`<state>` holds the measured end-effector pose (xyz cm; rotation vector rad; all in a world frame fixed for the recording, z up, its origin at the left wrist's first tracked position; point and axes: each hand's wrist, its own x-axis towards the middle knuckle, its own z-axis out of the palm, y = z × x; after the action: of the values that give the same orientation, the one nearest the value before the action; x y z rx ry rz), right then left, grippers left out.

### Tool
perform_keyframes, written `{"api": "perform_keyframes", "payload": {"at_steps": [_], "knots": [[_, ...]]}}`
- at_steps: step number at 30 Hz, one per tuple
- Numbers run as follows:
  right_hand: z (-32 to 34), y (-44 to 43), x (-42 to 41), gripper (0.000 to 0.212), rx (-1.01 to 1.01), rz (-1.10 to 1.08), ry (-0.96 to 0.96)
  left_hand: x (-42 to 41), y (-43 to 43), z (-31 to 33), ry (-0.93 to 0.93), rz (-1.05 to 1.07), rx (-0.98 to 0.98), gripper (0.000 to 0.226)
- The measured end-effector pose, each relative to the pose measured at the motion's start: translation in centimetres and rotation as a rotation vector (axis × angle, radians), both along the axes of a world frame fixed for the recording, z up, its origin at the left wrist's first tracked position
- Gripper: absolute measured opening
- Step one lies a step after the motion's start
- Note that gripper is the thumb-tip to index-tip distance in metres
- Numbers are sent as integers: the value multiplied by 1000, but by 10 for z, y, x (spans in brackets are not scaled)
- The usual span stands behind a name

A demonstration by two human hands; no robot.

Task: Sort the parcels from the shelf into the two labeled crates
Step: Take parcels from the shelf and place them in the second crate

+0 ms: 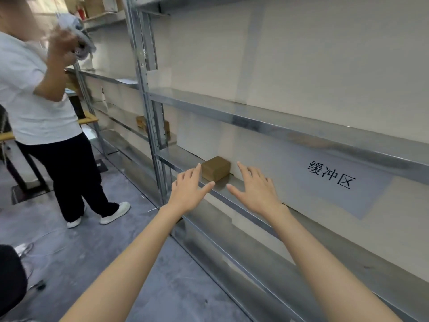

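A small brown cardboard parcel [216, 168] sits on a metal shelf board [232, 184] against the white back panel. My left hand [189, 187] hovers just left of the parcel, fingers straight and spread, holding nothing. My right hand [254, 188] is stretched out just right of it, also spread and empty. Neither hand touches the parcel. The two labeled crates are not in view.
A paper sign [334, 180] with black characters hangs on the back panel to the right. More brown boxes [142, 124] sit on the neighbouring shelf bay beyond the upright post [148, 108]. A person in a white shirt [34, 94] stands on the grey floor at the left.
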<state>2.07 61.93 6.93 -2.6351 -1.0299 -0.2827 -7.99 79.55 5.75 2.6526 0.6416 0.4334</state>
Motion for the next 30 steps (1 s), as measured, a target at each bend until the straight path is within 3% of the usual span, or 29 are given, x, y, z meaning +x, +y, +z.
{"api": "perform_keyframes", "payload": {"at_steps": [13, 30], "knots": [[-48, 152, 155, 85, -87, -99, 151, 166, 153, -41, 116, -78, -60, 93], [-135, 281, 248, 115, -126, -491, 554, 334, 289, -124, 409, -518, -210, 120]]}}
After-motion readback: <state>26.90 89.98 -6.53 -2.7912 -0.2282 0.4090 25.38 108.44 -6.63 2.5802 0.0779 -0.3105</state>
